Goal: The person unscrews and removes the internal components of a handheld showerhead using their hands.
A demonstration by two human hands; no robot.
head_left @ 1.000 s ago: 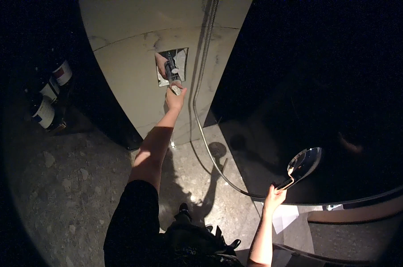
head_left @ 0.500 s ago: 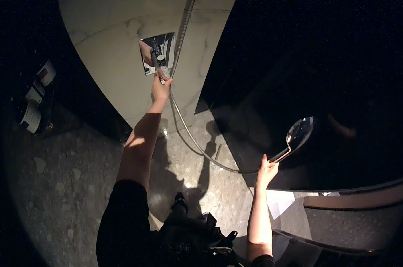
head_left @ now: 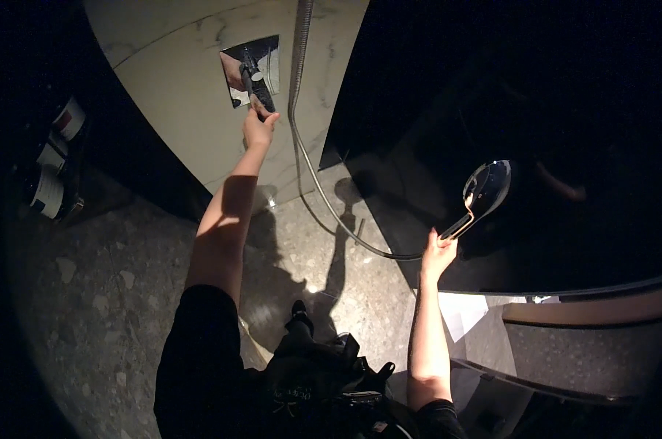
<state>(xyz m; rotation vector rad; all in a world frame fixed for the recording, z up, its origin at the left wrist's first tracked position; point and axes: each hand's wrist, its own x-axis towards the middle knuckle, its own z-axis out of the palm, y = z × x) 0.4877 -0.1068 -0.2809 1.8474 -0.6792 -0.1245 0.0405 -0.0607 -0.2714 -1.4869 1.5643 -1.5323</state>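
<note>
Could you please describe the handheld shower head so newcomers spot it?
Find the big dark panel on the right. Before it, in the right grip, is the handheld shower head. Its glossy, rounded outline sets it apart from the square-cornered wall plate and slender hose.

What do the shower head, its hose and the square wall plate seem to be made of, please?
Shower head: glossy, perhaps chromed plastic or metal, judging by its bright reflections. Hose: probably metal, grey with a slight sheen and ribbed windings. Wall plate: likely mirror-polished metal, since it seems to reflect the left hand.
</note>
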